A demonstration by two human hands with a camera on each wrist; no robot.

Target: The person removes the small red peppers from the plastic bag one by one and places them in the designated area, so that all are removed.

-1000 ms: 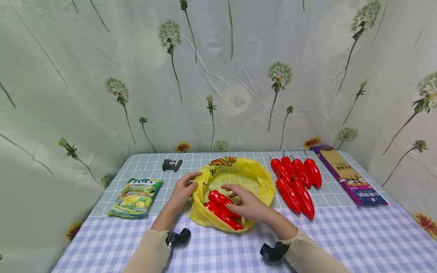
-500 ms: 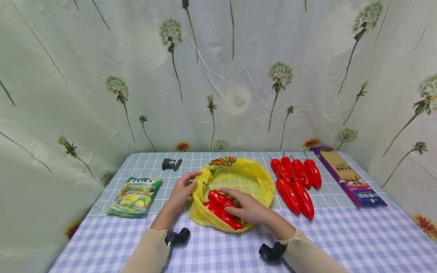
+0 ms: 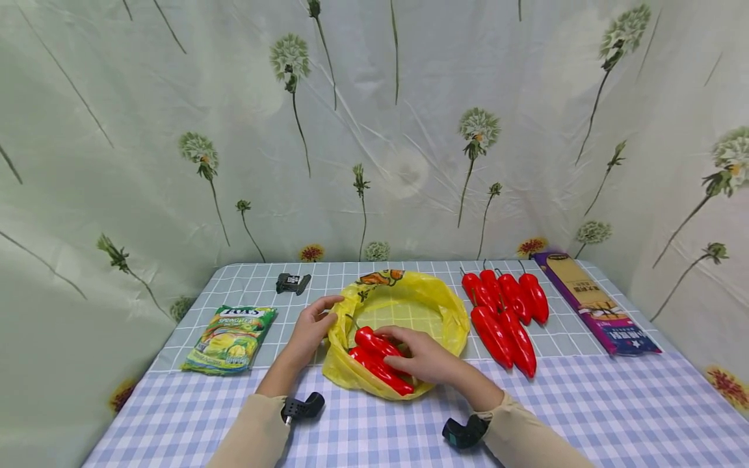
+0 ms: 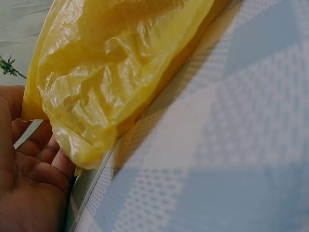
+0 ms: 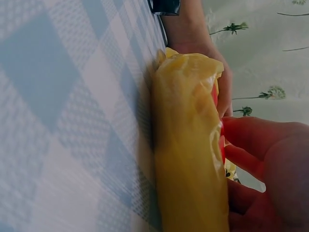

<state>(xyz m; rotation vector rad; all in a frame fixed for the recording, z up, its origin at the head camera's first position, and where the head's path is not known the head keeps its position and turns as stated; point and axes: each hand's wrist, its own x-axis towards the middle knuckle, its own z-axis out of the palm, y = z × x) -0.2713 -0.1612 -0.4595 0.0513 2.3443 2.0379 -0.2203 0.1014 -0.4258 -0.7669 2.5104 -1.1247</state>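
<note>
Change: R hand [image 3: 426, 359] has slid a bit left over peppers in bag [image 3: 377, 359]; L hand unchanged.
Table [image 3: 585, 416]: checked cloth, all items on it.
Yellow bag [image 3: 404, 296]: centre, mouth open, 2 red peppers at near edge.
Loose peppers [image 3: 504, 311]: just right of bag.
R hand: fingers lightly curled, resting on bagged peppers.
L hand [image 3: 309, 328]: fingers curled on bag's left rim; thumb vs. finger pinch can't tell.

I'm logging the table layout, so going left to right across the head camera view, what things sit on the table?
Green snack packet → left hand → yellow bag → loose red peppers → purple box.
</note>
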